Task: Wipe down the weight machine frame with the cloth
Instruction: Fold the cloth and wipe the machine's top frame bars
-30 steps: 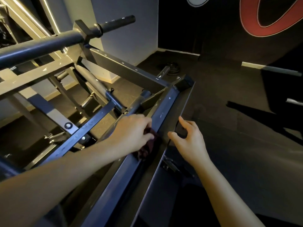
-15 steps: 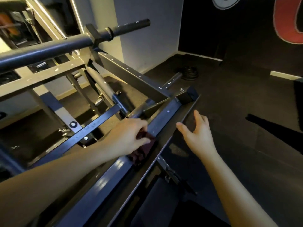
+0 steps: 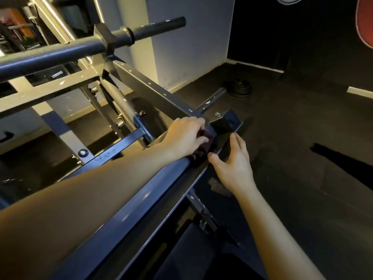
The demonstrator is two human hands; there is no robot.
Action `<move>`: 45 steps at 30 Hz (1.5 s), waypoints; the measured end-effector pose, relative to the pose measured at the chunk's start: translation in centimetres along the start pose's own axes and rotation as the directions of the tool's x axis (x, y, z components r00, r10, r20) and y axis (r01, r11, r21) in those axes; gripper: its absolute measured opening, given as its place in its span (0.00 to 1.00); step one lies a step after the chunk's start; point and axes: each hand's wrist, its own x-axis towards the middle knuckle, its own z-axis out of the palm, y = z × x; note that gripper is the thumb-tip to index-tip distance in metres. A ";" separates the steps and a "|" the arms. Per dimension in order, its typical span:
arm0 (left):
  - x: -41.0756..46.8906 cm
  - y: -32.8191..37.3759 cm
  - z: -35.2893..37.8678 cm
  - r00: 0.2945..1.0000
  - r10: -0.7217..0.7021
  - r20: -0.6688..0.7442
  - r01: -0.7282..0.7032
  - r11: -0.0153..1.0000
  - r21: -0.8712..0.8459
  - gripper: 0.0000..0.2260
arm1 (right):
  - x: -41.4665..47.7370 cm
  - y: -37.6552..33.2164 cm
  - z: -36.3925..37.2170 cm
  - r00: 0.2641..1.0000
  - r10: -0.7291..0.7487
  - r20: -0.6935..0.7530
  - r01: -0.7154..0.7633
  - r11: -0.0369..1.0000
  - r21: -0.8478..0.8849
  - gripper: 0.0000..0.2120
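Observation:
A dark metal frame beam (image 3: 125, 215) of the weight machine runs diagonally from the lower left to a capped end (image 3: 226, 122) near the middle. My left hand (image 3: 185, 136) grips a dark reddish cloth (image 3: 203, 146) and presses it on the beam close to that end. The cloth is mostly hidden under the hand. My right hand (image 3: 232, 164) hovers just right of the beam with fingers spread and straight, holding nothing.
A thick black bar (image 3: 84, 49) crosses overhead at the upper left. A second beam (image 3: 153, 93) slants down to the joint. Weight plates (image 3: 240, 87) lie on the dark floor by the pale wall. A black padded seat (image 3: 193, 251) sits below the beam.
My left hand has slid the cloth up the beam toward its capped end. My right hand followed alongside, staying open beside the beam.

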 end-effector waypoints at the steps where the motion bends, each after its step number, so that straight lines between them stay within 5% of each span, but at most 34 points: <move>1: -1.6 -0.3 -0.3 1.000 0.001 -0.003 -0.001 1.000 -0.025 0.12 | -0.1 0.0 0.0 1.000 0.000 0.007 0.000 1.000 0.008 0.43; 7: -12.4 -2.5 -4.4 0.988 0.035 0.149 -0.035 0.999 -0.002 0.12 | -0.2 -0.1 0.5 0.999 0.037 0.014 -0.038 0.996 0.081 0.43; 18: 2.7 -0.3 0.9 0.999 0.015 0.028 -0.014 0.998 -0.061 0.13 | -0.1 0.0 0.3 1.000 0.008 -0.023 -0.008 1.000 0.020 0.42; 21: -1.5 -1.4 0.0 0.999 0.041 0.010 -0.040 0.991 -0.129 0.12 | -0.2 -0.2 0.1 1.000 0.030 0.006 -0.030 0.999 0.038 0.43; 28: -10.3 -3.1 -4.3 0.985 0.060 0.160 -0.064 0.998 0.024 0.12 | -0.1 -0.7 0.3 0.995 0.096 0.023 -0.096 0.995 0.039 0.42; 33: 0.5 -1.0 -1.4 0.986 -0.163 -0.017 0.161 0.984 -0.077 0.11 | -0.1 -1.1 0.1 0.998 0.069 -0.001 -0.069 0.997 -0.031 0.41; 37: 5.1 -1.0 -1.7 0.955 -0.288 0.066 0.295 0.939 -0.174 0.12 | -0.5 -1.6 -0.4 0.996 0.092 -0.007 -0.092 0.991 -0.101 0.39; 42: 1.1 -6.3 -4.6 0.943 -0.332 0.002 0.307 0.870 -0.386 0.12 | -1.5 -3.1 0.6 0.958 -0.213 -0.194 0.144 0.938 -0.316 0.25; 45: -0.6 -7.6 -4.9 0.952 -0.305 0.016 0.282 0.861 -0.423 0.11 | -0.1 -5.1 1.4 0.934 -0.323 -0.150 0.263 0.909 -0.323 0.17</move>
